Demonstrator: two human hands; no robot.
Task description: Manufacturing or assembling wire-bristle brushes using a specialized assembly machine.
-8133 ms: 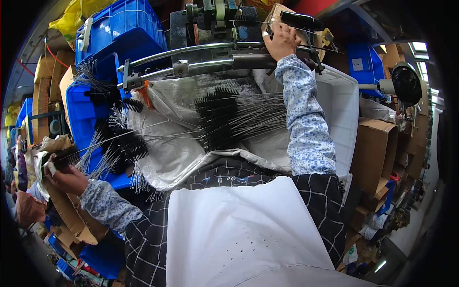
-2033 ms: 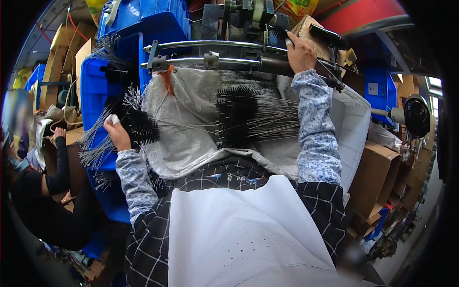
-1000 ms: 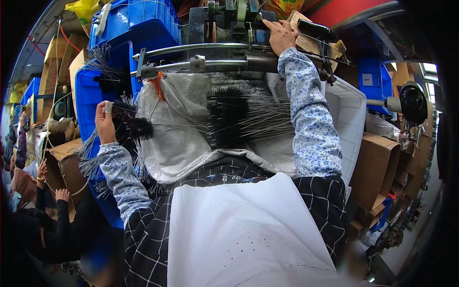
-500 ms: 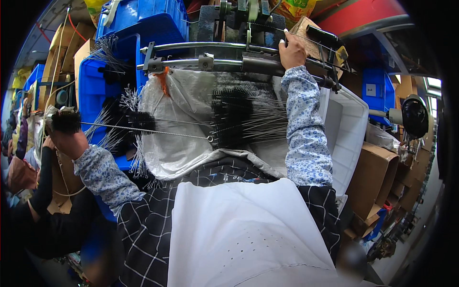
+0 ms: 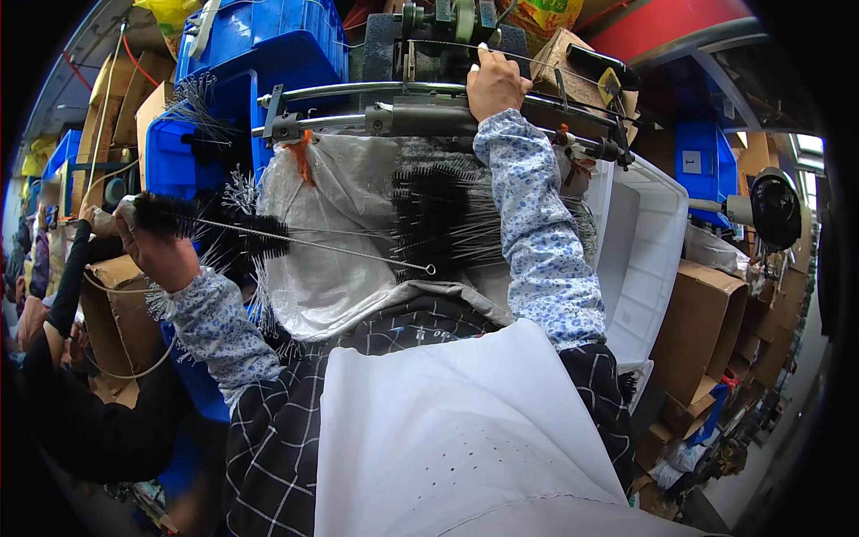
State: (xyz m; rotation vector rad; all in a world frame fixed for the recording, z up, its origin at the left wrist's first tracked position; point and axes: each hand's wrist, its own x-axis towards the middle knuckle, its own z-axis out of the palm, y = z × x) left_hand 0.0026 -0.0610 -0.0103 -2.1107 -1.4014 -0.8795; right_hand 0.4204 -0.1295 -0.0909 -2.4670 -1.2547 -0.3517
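My left hand [image 5: 165, 255] is closed around the bristle end of a black wire brush [image 5: 340, 250]. The brush's twisted stem slants right, over a grey-white plastic sheet, to a small loop. My right hand [image 5: 497, 85] curls over the sliding carriage [image 5: 429, 119] of a bench machine, which rides on two horizontal steel rods. Its fingertips are close to a thin wire stretched across the machine; the palm side is hidden. Between my arms, a bundle of black-bristled brushes [image 5: 436, 215] lies on the sheet [image 5: 331, 188], wire stems pointing right.
Blue crates [image 5: 259, 45] stand at the left, some with wire brushes in and over them. A white plastic bin [image 5: 658, 242] is at my right, beside cardboard boxes [image 5: 702, 331] and a black round-headed lamp [image 5: 775, 213]. Another person's dark-sleeved arm [image 5: 67, 277] is at far left.
My right hand and the carriage have slid left along the rods. My left hand has moved right and slightly up, carrying the brush; its loop now lies farther right.
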